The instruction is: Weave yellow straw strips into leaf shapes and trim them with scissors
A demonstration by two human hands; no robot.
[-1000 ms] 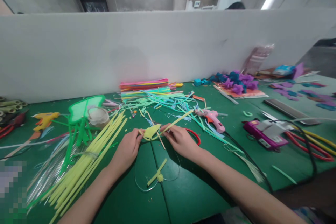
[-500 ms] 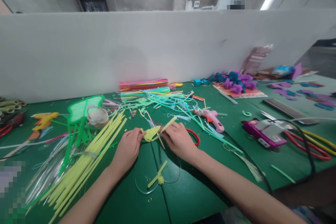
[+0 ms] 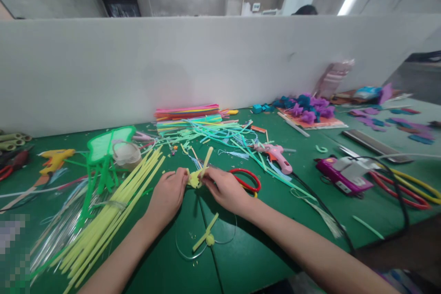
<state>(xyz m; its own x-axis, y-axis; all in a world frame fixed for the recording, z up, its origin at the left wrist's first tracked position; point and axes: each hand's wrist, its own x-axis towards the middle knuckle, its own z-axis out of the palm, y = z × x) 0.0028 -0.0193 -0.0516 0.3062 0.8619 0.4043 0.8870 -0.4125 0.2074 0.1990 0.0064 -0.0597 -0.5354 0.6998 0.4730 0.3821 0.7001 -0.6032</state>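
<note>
Between my two hands is a folded yellow pipe cleaner [image 3: 195, 179], one straight end standing up above the fingers. My left hand [image 3: 171, 189] pinches its left side, with thumb and fingertips closed. On the other side, my right hand [image 3: 225, 189] grips it near the base of the upright end. Just below lies a small yellow piece with a knotted ball [image 3: 210, 239] and a straight stem, beside a loop of clear thin line. Red-handled scissors [image 3: 248, 177] rest by my right wrist, their blades partly hidden behind that hand.
Left of my arm lies a tied bundle of yellow pipe cleaners [image 3: 113, 206], near a green winged frame [image 3: 112, 144] and a yellow glue gun [image 3: 56, 160]. A pink glue gun [image 3: 280, 158] with a black cord, a purple power strip [image 3: 341, 177] and purple-blue flowers [image 3: 308, 108] are to the right.
The folded pipe cleaner has been drawn tighter, and its free end now points more upright. My right hand has shifted left towards my left hand, uncovering more of the red scissor handles.
</note>
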